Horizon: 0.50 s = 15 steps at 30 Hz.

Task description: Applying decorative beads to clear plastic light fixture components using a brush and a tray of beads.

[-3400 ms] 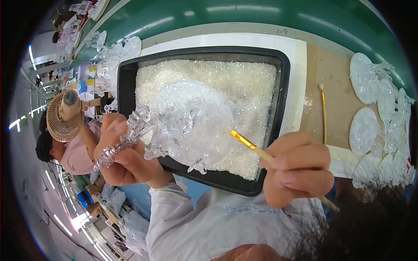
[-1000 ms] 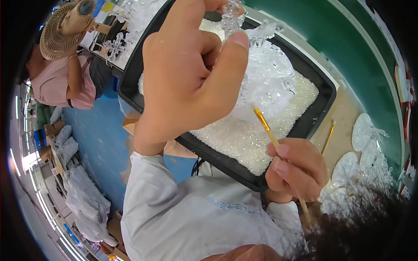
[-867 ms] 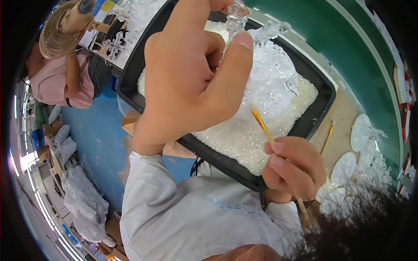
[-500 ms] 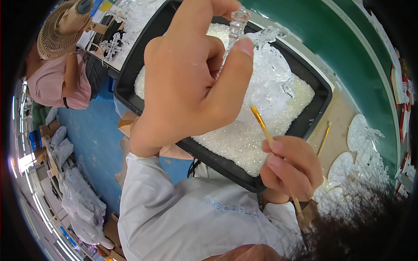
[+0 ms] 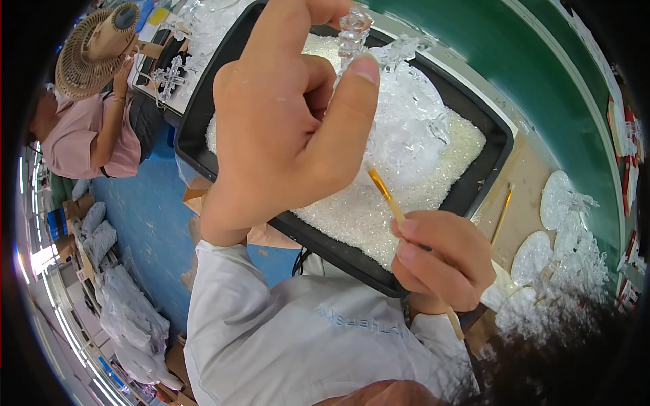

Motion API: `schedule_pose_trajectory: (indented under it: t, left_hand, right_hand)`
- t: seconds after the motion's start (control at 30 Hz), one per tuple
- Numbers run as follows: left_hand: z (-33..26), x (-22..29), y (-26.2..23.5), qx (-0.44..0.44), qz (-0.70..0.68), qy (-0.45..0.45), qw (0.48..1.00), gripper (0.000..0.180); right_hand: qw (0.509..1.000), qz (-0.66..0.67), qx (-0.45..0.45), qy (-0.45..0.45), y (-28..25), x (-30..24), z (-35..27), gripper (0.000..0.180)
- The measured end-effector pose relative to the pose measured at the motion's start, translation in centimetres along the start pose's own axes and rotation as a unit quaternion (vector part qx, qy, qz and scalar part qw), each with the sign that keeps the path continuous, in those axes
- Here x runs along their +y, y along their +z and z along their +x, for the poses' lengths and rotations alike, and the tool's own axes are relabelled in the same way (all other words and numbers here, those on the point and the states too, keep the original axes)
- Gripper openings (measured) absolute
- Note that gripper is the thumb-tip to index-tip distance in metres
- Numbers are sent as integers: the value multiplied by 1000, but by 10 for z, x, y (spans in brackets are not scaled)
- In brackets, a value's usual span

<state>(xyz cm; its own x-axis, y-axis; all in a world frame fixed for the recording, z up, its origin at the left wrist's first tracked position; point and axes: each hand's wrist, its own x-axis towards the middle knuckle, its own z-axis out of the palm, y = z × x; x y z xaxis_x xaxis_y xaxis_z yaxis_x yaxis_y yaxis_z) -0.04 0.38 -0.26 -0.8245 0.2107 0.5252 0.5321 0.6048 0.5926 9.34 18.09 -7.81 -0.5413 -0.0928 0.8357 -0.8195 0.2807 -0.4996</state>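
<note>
My left hand (image 5: 277,142) is closed around a clear, knobbly stem of a transparent plastic ornament (image 5: 353,34), raised over the tray. The ornament's wide rounded part (image 5: 406,122), clear and frosty, shows beyond my thumb; my hand hides part of it. In my right hand (image 5: 447,260), a thin paintbrush (image 5: 387,193) is pinched between thumb and fingers. Its bristle tip points up toward the ornament's lower edge; whether they touch I cannot tell. Beneath both hands lies a black tray (image 5: 332,252) of white sparkling granules (image 5: 338,220).
Several clear ornaments (image 5: 531,257) lie on the table to the right, near a second paintbrush (image 5: 502,213). A beige fan (image 5: 95,51) and more clear pieces (image 5: 170,76) stand at the upper left. There a person in pink (image 5: 88,142) sits. A green surface (image 5: 542,74) borders the far right.
Both my hands have shifted slightly left, with the ornament and the paintbrush. The person at the left has moved a forearm up toward the fan.
</note>
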Motion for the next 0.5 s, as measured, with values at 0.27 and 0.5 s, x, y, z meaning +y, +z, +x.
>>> schedule_pose_trajectory:
  t: [0.27,0.5]
  left_hand:
    - [3,14,-3,-8,-17,-58,998,27]
    - [-2,6,2,-26,-152,-75,985,29]
  right_hand:
    - [999,21,-24,-5,-2,2,1,28]
    - [999,21,-36,26,-3,-3,2,30]
